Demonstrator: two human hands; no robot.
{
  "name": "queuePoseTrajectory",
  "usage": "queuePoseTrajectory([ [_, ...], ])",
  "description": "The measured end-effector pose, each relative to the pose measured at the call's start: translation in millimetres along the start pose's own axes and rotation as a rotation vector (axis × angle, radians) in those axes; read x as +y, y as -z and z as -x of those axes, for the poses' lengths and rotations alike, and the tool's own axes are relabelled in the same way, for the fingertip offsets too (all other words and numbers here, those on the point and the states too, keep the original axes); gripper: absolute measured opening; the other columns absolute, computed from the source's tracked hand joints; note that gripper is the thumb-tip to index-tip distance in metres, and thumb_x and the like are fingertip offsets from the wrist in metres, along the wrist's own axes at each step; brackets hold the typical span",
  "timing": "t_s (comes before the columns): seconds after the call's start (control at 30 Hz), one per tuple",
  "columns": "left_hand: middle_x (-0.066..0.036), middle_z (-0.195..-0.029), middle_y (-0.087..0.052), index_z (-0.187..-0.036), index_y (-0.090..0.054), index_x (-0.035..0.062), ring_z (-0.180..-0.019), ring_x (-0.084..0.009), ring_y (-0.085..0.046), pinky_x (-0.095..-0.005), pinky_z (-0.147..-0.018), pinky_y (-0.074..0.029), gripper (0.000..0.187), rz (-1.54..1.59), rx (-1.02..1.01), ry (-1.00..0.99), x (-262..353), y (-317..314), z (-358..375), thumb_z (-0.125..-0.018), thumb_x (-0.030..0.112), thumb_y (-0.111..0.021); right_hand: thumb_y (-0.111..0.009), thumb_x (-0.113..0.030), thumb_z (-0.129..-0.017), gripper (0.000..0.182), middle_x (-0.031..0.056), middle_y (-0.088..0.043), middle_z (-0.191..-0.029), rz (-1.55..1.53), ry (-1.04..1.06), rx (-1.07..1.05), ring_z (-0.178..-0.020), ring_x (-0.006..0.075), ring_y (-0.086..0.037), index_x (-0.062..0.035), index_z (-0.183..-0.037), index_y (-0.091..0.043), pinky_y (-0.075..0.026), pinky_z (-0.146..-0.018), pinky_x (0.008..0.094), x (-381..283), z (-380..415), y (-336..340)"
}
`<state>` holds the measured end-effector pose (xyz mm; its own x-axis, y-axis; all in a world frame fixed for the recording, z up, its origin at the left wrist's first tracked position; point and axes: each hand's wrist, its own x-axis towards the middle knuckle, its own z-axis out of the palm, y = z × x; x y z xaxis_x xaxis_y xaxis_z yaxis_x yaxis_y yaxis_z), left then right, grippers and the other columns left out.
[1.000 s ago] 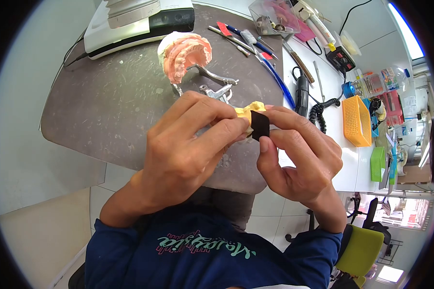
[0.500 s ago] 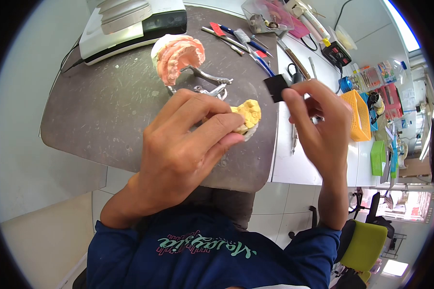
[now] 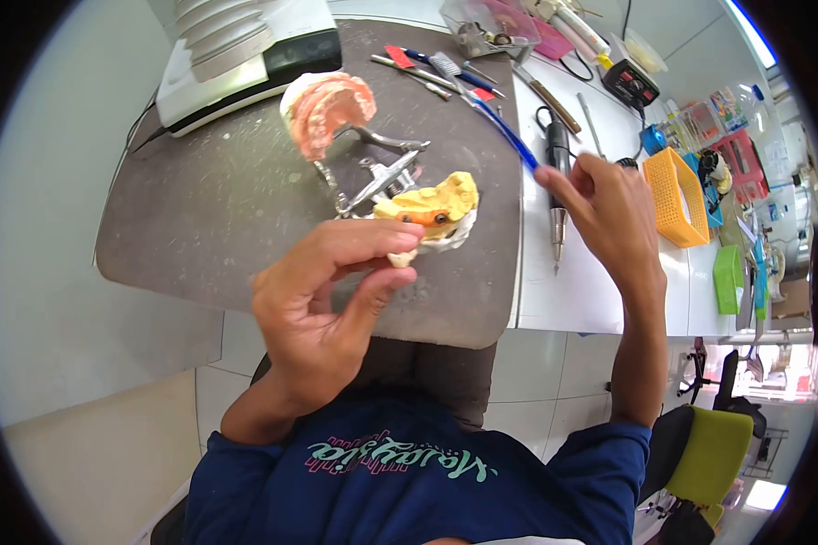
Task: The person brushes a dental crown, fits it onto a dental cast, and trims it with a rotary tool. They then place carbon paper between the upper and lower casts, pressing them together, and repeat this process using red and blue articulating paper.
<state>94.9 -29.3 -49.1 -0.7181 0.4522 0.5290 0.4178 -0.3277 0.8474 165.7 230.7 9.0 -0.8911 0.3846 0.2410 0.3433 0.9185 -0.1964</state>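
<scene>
My left hand [image 3: 314, 304] is closed in a pinch, with a small tooth-coloured dental crown piece [image 3: 402, 260] between thumb and fingers. Its fingertips overlap the front of a yellow dental cast [image 3: 459, 193] on a white base. The cast has an orange gum strip with dark round holes. Behind it stands a metal articulator [image 3: 386, 177], hinged open, carrying a pink upper dental model [image 3: 323, 109]. My right hand [image 3: 613, 213] has curled fingers, its tip right at the end of a blue-handled tool [image 3: 509, 136]; I cannot tell what it holds.
A dark handpiece [image 3: 556, 150] lies on the white bench beside the grey board [image 3: 173, 218]. Several brushes and instruments lie at the back, near a clear box [image 3: 491, 36]. A yellow basket [image 3: 674, 195] is right, a white machine [image 3: 245, 68] back left.
My left hand has drawn back from the yellow cast with the crown piece, uncovering the holes. The black square sheet in my right hand no longer shows; that hand stays at the right.
</scene>
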Motion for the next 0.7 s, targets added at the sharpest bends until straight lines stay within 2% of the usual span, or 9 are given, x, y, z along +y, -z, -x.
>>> queuePoseTrajectory([
  [0.07, -0.018, -0.106, -0.068, -0.106, -0.064, -0.0065, -0.099, -0.0216, -0.068, -0.0304, -0.087, -0.055, 0.015, 0.019, -0.002, 0.042, 1.2, 0.1, 5.8, -0.092, -0.003, -0.065, -0.070, -0.057, -0.084, 0.058, 0.0097, -0.058, -0.052, 0.148, -0.163, -0.193, -0.053, 0.0263, -0.059, -0.0032, -0.066, -0.061, -0.043, -0.053, 0.0403, -0.7, 11.4, 1.8],
  [0.13, -0.019, -0.108, -0.068, -0.108, -0.064, -0.0073, -0.099, -0.0216, -0.068, -0.0309, -0.087, -0.056, 0.016, 0.045, -0.037, 0.039, 1.1, 1.0, 9.1, -0.092, -0.003, -0.064, -0.071, -0.062, -0.080, 0.061, 0.0098, -0.058, -0.053, 0.151, -0.173, -0.180, -0.053, 0.0261, -0.059, -0.0046, -0.062, -0.060, -0.043, -0.053, 0.0402, 8.6, 16.9, -8.9],
  [0.33, -0.020, -0.109, -0.068, -0.113, -0.064, -0.0085, -0.097, -0.0219, -0.068, -0.0324, -0.087, -0.057, 0.020, 0.060, -0.025, 0.004, 7.5, -1.8, 19.5, -0.097, 0.002, -0.060, -0.067, -0.052, -0.086, 0.053, 0.0127, -0.061, -0.056, 0.111, -0.246, -0.029, -0.055, 0.0274, -0.061, -0.0027, -0.067, -0.064, -0.046, -0.056, 0.0399, 21.0, 20.6, -26.0],
  [0.4, -0.019, -0.108, -0.069, -0.114, -0.064, -0.0083, -0.096, -0.0214, -0.069, -0.0324, -0.086, -0.057, 0.022, 0.103, -0.022, 0.044, 9.4, -3.1, 25.6, -0.097, 0.004, -0.060, -0.066, -0.044, -0.089, 0.047, 0.0101, -0.058, -0.054, 0.086, -0.270, -0.007, -0.053, 0.0208, -0.058, -0.0007, -0.072, -0.068, -0.044, -0.055, 0.0356, 22.0, 25.4, -24.8],
  [0.5, -0.018, -0.105, -0.070, -0.116, -0.064, -0.0078, -0.094, -0.0202, -0.069, -0.0314, -0.084, -0.057, 0.024, 0.165, -0.028, 0.145, 12.0, -3.0, 30.9, -0.098, 0.007, -0.060, -0.063, -0.032, -0.095, 0.039, 0.0016, -0.056, -0.061, -0.554, -0.291, 0.260, -0.055, 0.0080, -0.044, 0.0012, -0.078, -0.071, -0.035, -0.050, 0.0273, 34.0, 41.2, -24.7],
  [0.6, -0.015, -0.103, -0.071, -0.118, -0.065, -0.0061, -0.092, -0.0157, -0.068, -0.0274, -0.083, -0.056, 0.023, 0.218, -0.098, 0.285, 13.8, -6.7, 30.1, -0.098, 0.005, -0.059, -0.062, -0.031, -0.098, 0.031, -0.0026, -0.051, -0.066, -1.570, -0.287, 0.531, -0.056, 0.0044, -0.042, 0.0001, -0.090, -0.063, -0.030, -0.049, 0.0214, 24.5, 62.0, -33.1],
  [0.63, -0.012, -0.103, -0.071, -0.119, -0.066, -0.0048, -0.090, -0.0119, -0.067, -0.0245, -0.083, -0.055, 0.023, 0.247, -0.152, 0.362, 14.1, -9.9, 27.5, -0.098, 0.002, -0.059, -0.061, -0.024, -0.098, 0.024, -0.0043, -0.045, -0.067, -1.877, -0.063, 0.288, -0.056, 0.0027, -0.041, -0.0007, -0.093, -0.057, -0.030, -0.050, 0.0190, 23.6, 70.3, -33.5],
  [0.67, -0.012, -0.103, -0.071, -0.119, -0.066, -0.0048, -0.090, -0.0119, -0.067, -0.0245, -0.083, -0.055, 0.023, 0.257, -0.160, 0.360, 15.5, -14.7, 24.2, -0.098, 0.002, -0.059, -0.061, -0.020, -0.096, 0.021, -0.0038, -0.042, -0.069, -1.846, -0.010, 0.358, -0.053, 0.0032, -0.036, -0.0004, -0.091, -0.056, -0.032, -0.048, 0.0207, 13.7, 75.5, -40.9],
  [0.7, -0.011, -0.102, -0.072, -0.118, -0.066, -0.0045, -0.089, -0.0108, -0.066, -0.0239, -0.081, -0.055, 0.023, 0.255, -0.206, 0.417, 16.6, -20.2, 19.8, -0.098, 0.003, -0.059, -0.062, -0.019, -0.095, 0.021, -0.0011, -0.047, -0.071, -1.899, 0.012, 0.342, -0.053, 0.0049, -0.042, 0.0013, -0.093, -0.058, -0.035, -0.049, 0.0211, 5.2, 80.8, -46.0],
])
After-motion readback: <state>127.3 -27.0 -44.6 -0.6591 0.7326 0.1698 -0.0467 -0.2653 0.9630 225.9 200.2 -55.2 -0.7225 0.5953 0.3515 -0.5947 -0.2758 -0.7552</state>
